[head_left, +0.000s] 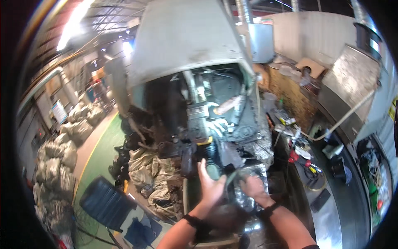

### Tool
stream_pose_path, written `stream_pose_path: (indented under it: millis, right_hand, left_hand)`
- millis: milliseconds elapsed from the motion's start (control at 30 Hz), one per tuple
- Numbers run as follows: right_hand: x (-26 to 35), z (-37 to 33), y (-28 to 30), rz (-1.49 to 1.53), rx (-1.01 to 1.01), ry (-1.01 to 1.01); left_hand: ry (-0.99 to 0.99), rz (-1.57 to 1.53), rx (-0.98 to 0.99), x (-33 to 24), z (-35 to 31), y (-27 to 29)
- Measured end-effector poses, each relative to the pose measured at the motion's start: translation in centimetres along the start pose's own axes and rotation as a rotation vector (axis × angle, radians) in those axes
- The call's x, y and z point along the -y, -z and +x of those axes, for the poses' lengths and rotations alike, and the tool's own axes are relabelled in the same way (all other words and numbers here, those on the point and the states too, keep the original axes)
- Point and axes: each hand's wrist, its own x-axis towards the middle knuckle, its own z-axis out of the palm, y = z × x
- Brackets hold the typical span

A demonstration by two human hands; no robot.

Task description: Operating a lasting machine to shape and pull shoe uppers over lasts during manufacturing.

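Note:
My left hand (211,187) is at the front of the machine, thumb and fingers curved around a pale grey-green rounded piece (214,171). That piece sits at the lower end of a dark ribbed cylinder (210,152); whether the two are joined I cannot tell. Just to the right, my right hand (253,189) is closed over a shiny foil-like surface (248,207). What its fingers hold is blurred and hidden. Above both hands opens the lit machine (201,120), with metal fittings and hoses under a large grey hood (186,37).
A metal bench (327,220) at right carries tools, cables and a dark phone-like slab (320,201). Crumpled beige cloth (151,174) lies left of the machine. A dark chair (107,203) stands at lower left. Filled sacks (54,166) line the far left wall.

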Motion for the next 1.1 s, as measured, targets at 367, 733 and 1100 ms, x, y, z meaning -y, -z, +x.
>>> stream_pose_path:
  millis: [367,733,1100]
  right_hand:
    - [0.3,-0.3,0.8,0.014,0.027,-0.065]
    - [0.2,-0.3,0.8,0.034,-0.029,-0.040]
    - [-0.4,-0.4,0.3,0.047,-0.062,0.010]
  left_hand:
    - [0.017,-0.062,0.031,0.3,-0.2,-0.1]
    - [0.028,-0.111,0.038,0.8,-0.2,-0.2]
    - [0.043,-0.132,0.035,0.1,-0.4,-0.2]
